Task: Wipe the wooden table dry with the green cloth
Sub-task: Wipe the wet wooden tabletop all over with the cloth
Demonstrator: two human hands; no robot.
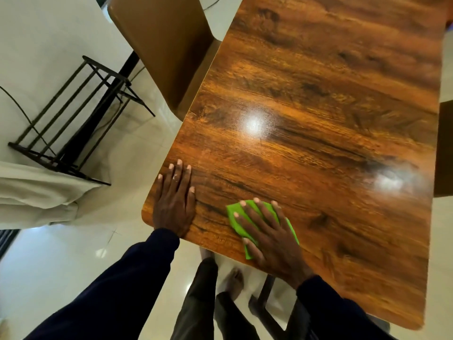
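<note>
The green cloth (231,209) lies flat on the wooden desk (318,94), close to its near edge at about 6 o'clock in the view. The right hand (269,231) covers most of it, so only the edges show. The fingers are spread and straight, pressing down rather than gripping. That probably keeps the fabric wide and in full contact, so it takes up moisture over a broad path.

At 9 o'clock from the cloth, near the desk's rounded corner, the left hand (175,200) rests palm down, fingers extended and together, holding nothing. It seems to serve as a brace for leaning over the top.

Bright reflections sit on the surface at 12 and 2 o'clock from the cloth. Whether they mark wet patches or only gloss cannot be told. The frame is slightly blurred, and most of the desk lies beyond the cloth, so much wiping likely remains.

A tan chair (166,45) is tucked against the desk's edge at 11 o'clock. A black metal rack (73,119) lies further out at 9 o'clock.
</note>
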